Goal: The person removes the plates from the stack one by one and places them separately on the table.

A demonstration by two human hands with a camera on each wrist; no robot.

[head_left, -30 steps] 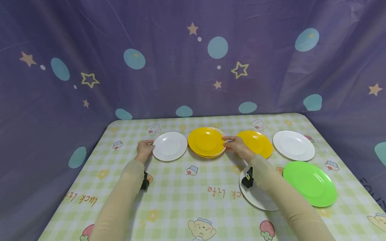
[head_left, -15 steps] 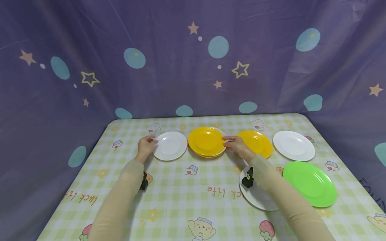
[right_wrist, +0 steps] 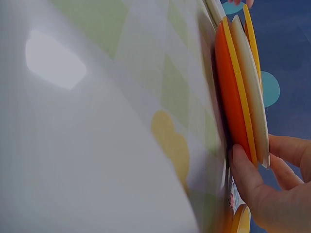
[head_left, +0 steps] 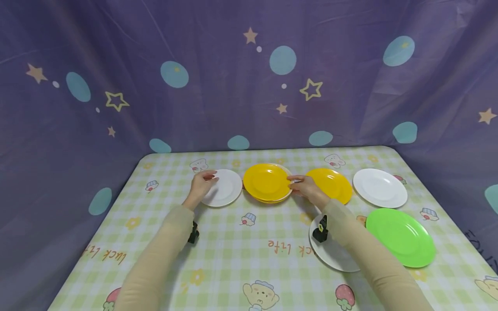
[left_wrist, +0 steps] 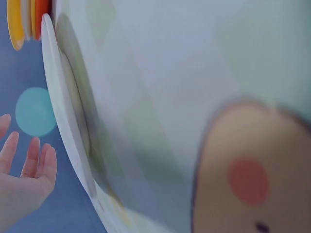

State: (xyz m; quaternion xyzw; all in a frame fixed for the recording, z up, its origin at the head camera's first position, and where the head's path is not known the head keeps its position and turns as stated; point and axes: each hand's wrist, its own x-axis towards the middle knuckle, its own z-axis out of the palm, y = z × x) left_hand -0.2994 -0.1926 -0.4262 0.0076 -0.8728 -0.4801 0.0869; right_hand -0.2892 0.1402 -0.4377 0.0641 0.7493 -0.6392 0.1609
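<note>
My left hand [head_left: 202,185] hovers over the left part of a small white plate [head_left: 226,190]. In the left wrist view its loosely bent fingers [left_wrist: 33,158] are apart from the plate's rim [left_wrist: 58,102] and hold nothing. My right hand [head_left: 307,188] grips the right edge of a plate stack [head_left: 267,182]. A yellow plate tops this stack, with a white one beneath and yellow to orange below that. The right wrist view has the thumb [right_wrist: 245,170] at the lowest rim and the fingers [right_wrist: 289,148] at the white plate's edge.
Right of the stack lie another yellow plate [head_left: 332,185] and a white plate [head_left: 379,188]. Nearer are a large green plate [head_left: 400,237] and a white plate [head_left: 332,250] partly under my right forearm. A checked cloth [head_left: 233,255] covers the table; a purple curtain [head_left: 218,116] hangs behind.
My left hand has left the white plate's left rim and moved right, over the plate. The right hand keeps its grip on the stack.
</note>
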